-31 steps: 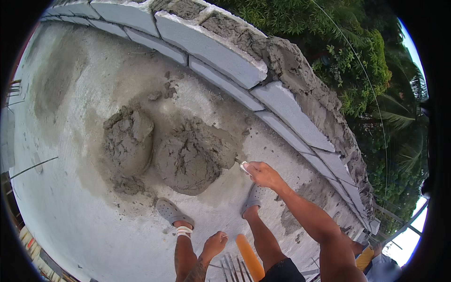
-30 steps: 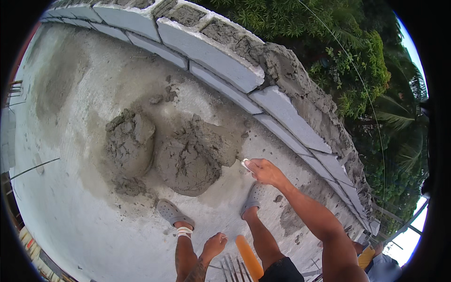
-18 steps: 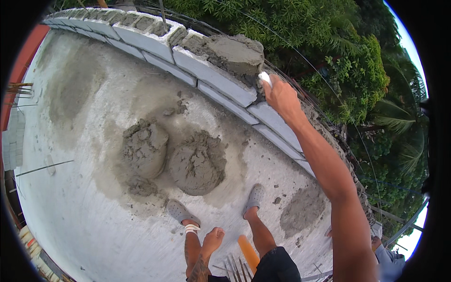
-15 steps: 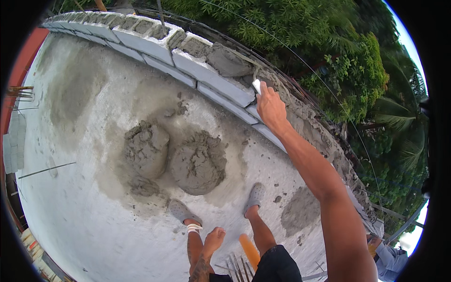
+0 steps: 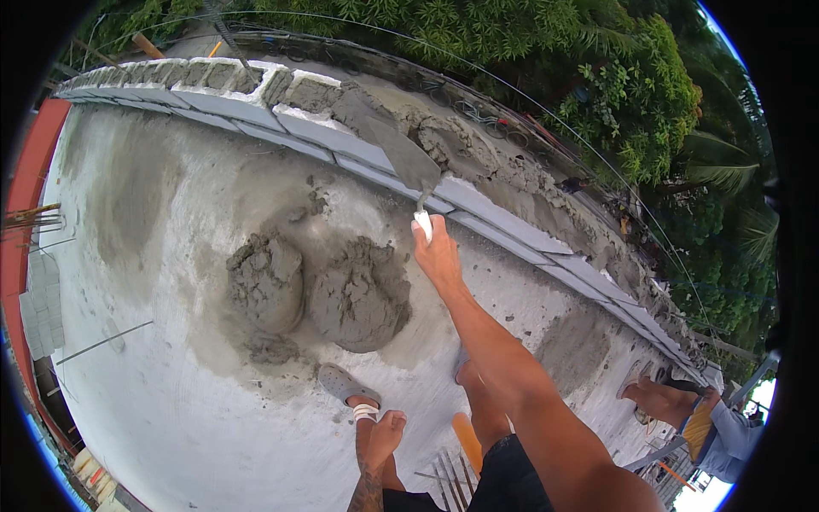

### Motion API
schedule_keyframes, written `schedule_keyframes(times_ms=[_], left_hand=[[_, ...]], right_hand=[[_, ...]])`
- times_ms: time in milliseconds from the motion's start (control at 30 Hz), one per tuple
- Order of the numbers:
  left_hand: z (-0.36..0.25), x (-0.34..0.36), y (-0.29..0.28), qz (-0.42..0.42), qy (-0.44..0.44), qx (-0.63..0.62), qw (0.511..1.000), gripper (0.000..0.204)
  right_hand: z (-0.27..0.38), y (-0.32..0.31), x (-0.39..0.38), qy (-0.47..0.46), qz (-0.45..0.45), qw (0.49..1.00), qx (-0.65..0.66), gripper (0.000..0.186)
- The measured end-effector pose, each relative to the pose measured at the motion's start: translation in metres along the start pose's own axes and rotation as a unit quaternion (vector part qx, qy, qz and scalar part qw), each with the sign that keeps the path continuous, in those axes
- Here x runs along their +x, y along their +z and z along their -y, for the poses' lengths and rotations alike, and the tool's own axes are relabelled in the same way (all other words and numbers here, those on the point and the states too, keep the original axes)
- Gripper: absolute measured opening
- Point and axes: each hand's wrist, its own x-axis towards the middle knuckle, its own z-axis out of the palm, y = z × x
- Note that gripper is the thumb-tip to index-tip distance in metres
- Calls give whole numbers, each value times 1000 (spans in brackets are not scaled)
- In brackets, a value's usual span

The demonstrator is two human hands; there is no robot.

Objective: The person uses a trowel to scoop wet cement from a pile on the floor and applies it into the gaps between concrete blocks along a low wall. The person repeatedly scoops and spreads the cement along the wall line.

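Observation:
My right hand [image 5: 439, 256] grips the white handle of a trowel [image 5: 403, 152]. The trowel's mortar-smeared blade tilts across the edge of the low block wall [image 5: 316, 132], pointing up and left. Wet mortar [image 5: 461, 145] lies rough along the wall top just right of the blade. Down by my left shin, my left hand [image 5: 388, 433] is curled into a loose fist, with nothing seen in it. Two big heaps of mortar, a left one [image 5: 266, 286] and a right one [image 5: 360, 294], sit on the floor between my feet and the wall.
A person [image 5: 721, 435] is at the far right beside the wall. Rebar [image 5: 223, 38] sticks up from the blocks at the back. A thin rod [image 5: 104, 343] and stacked grey blocks [image 5: 41, 303] are at left. An orange pipe [image 5: 467, 444] lies by my legs.
My right hand has drawn the trowel left and back toward me, off the wall top to its near edge. The view has turned, showing more of the person at right.

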Motion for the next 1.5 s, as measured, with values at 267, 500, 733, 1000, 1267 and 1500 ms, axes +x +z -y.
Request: schedule_keyframes(times_ms=[267, 500, 733, 1000, 1267, 1500], left_hand=[[-11, 12, 15, 27, 0, 41, 999, 21], [24, 37, 52, 85, -50, 58, 993, 26], [54, 45, 93, 197, -26, 176, 964, 31], [33, 61, 69, 119, 12, 46, 992, 28], [1, 72, 51, 111, 63, -5, 992, 25], [12, 68, 64, 154, 60, 36, 986, 27]], right_hand=[[-39, -69, -99, 149, 88, 983, 62, 38], [-178, -43, -108, 96, 200, 967, -123, 38], [-179, 44, -136, 66, 374, 894, -237, 50], [-262, 134, -103, 120, 238, 925, -269, 58], [-287, 41, -92, 255, 122, 921, -267, 62], [-204, 189, 9, 35, 345, 928, -137, 67]])
